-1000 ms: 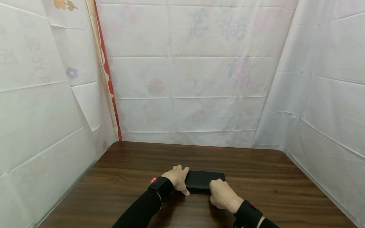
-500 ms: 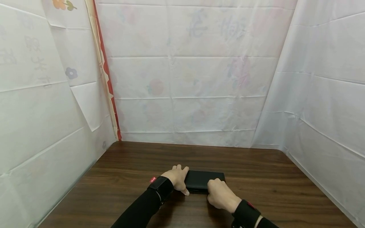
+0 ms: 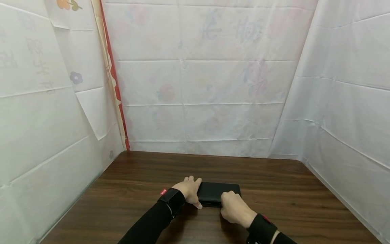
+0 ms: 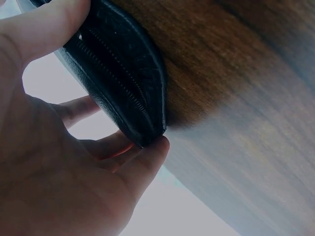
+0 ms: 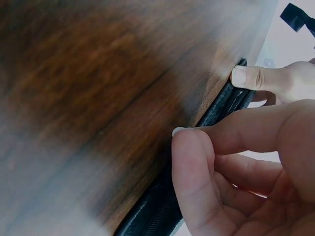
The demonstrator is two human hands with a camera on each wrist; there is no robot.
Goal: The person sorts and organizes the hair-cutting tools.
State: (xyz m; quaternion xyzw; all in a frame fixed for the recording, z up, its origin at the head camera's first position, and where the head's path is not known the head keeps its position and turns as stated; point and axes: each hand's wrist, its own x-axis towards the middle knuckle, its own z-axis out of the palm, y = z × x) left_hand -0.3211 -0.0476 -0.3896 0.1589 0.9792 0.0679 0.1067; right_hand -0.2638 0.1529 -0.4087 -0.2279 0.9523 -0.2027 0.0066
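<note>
A black zip wallet (image 3: 217, 190) lies flat on the wooden table, its zip edge towards me. My left hand (image 3: 188, 190) grips its left end, the thumb on the near edge and the other fingers spread round the end and far side. Two parted rows of zipper teeth (image 4: 118, 78) show there in the left wrist view. Thumb and curled forefinger of my right hand (image 3: 236, 208) pinch at the zip on the near edge, right of the wallet's middle. Those fingertips hide the zipper pull. Beyond them, the right wrist view catches my left thumb (image 5: 256, 79) on the edge.
Dark brown wood makes up the tabletop (image 3: 152, 167). White printed sheets hang behind it (image 3: 198, 84) and along the left (image 3: 45, 135) and right (image 3: 344, 101) sides. Black bands (image 3: 175, 200) circle both wrists.
My right hand has slid slightly to the left along the wallet's near edge. The left hand and the wallet stay almost where they were.
</note>
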